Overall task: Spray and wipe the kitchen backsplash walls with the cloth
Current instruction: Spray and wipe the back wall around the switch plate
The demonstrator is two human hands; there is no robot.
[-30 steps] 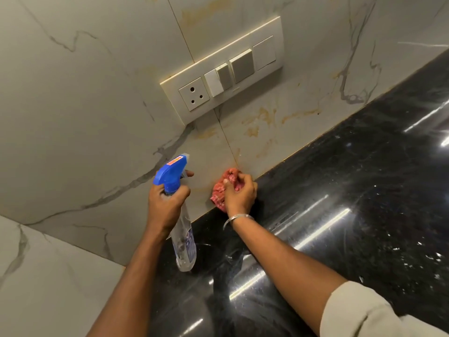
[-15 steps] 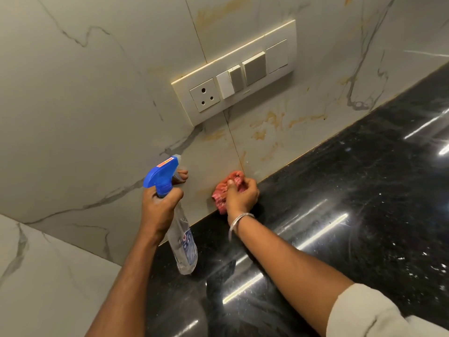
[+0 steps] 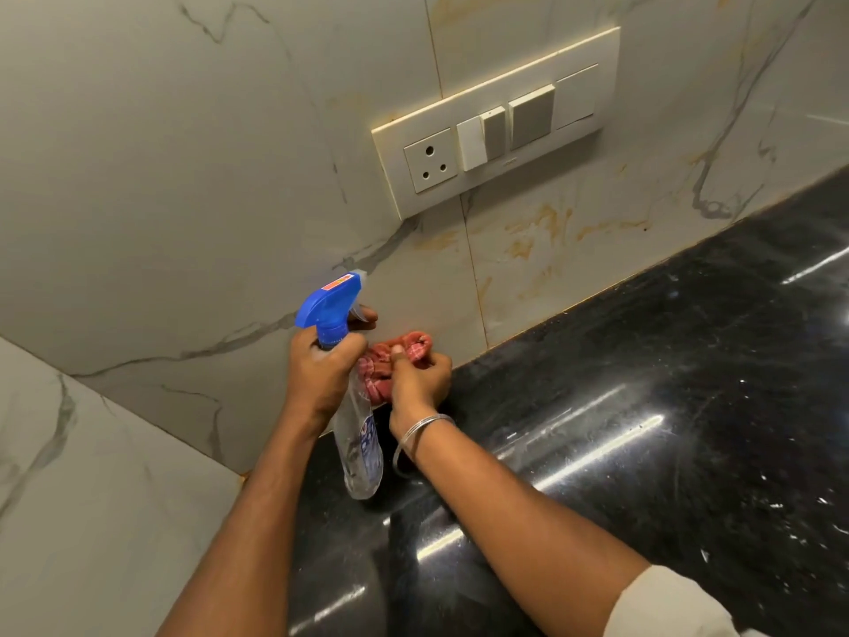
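The marble-patterned backsplash wall (image 3: 193, 186) rises behind a black counter, with yellowish stains on the tile under the switch plate. My left hand (image 3: 321, 374) grips a clear spray bottle (image 3: 360, 452) by its neck, the blue trigger head (image 3: 328, 305) pointing at the wall with a finger on the trigger. My right hand (image 3: 420, 383) presses a bunched red checked cloth (image 3: 395, 360) against the foot of the wall, just right of the bottle. Part of the cloth is hidden behind the bottle and my fingers.
A cream switch plate (image 3: 496, 126) with a socket and several switches sits on the wall above my hands. The glossy black stone counter (image 3: 643, 429) fills the right and bottom. A second marble wall (image 3: 69, 498) meets the first at a corner on the left.
My right hand has slid the cloth left along the foot of the wall, close to the bottle. The left hand keeps hold of the spray bottle.
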